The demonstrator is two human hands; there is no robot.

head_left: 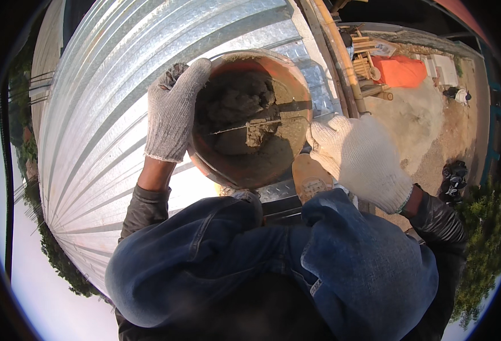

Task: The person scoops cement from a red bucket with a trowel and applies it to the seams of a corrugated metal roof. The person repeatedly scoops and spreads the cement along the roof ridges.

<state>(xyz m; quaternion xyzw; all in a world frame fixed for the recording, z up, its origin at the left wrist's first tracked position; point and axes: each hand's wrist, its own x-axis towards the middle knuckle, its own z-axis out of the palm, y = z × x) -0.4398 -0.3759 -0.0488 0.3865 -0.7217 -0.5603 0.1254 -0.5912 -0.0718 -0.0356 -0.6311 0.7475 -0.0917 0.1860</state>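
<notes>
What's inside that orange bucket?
Grey, wet-looking mortar lies inside the bucket, heaped toward the far left, with a thin strip across it. The mortar covers the bottom, so that can't be seen.

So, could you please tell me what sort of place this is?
Likely an outdoor building site: the bucket of grey mix, ribbed metal sheeting and bamboo-like pole suggest it.

From the head, one fisheye view faces steeply down, close above the left hand [177, 111] on the bucket [289, 73], knees [165, 256] nearer than that grip.
</notes>
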